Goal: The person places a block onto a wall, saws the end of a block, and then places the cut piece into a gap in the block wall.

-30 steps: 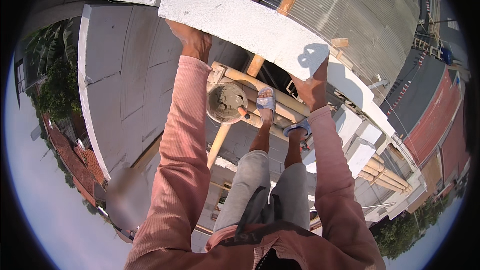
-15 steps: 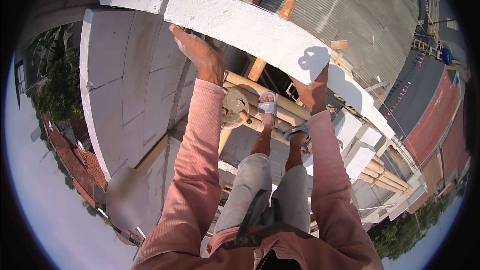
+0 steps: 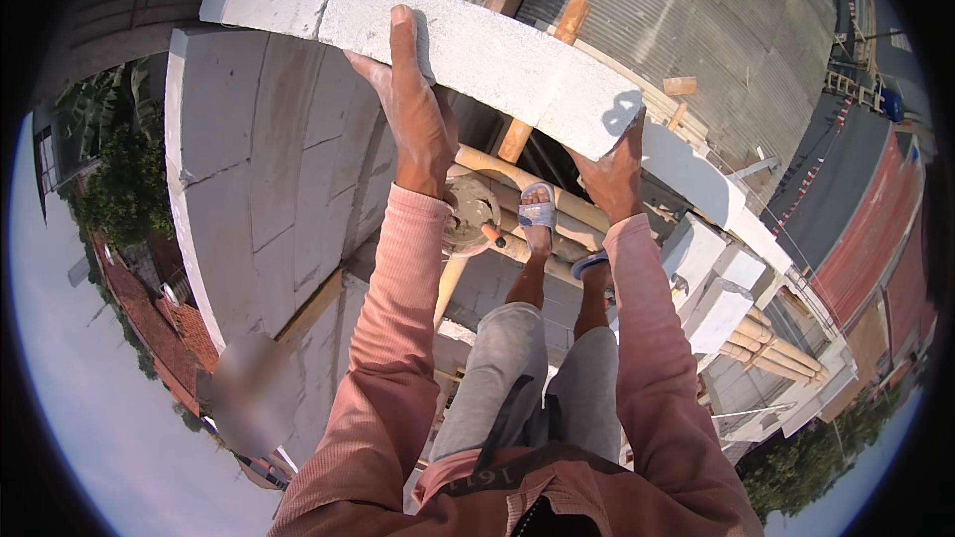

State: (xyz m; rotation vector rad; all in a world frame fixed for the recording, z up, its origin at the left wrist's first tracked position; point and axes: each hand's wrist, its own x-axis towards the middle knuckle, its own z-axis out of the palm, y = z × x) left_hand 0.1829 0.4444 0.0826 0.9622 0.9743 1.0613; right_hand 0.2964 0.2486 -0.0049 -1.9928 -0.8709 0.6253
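Note:
A long white aerated concrete block (image 3: pixel 477 55) lies along the top of the wall, its left end against another white block (image 3: pixel 269 2). My left hand (image 3: pixel 413 119) grips its near edge, thumb laid over the top and fingers against the near side, partly hidden. At the block's right end my right hand (image 3: pixel 615 174) is closed round the corner, and its shadow falls on the top face. Beyond this end, the lower course (image 3: pixel 696 177) shows its top surface. A round bucket of grey mortar (image 3: pixel 468 224) with an orange-handled tool (image 3: pixel 492 236) sits below my left hand.
My sandalled feet stand on bamboo poles (image 3: pixel 567 204) high up. A block wall (image 3: pixel 269 139) rises on the left. More white blocks (image 3: pixel 711 283) are stacked at right. Past the wall lies a corrugated roof (image 3: pixel 676 20); a bamboo pole (image 3: pixel 571 15) sticks out over it.
My left thumb has come up over the block's top face. The block's right end and my right hand have shifted slightly left, and the view has moved a little.

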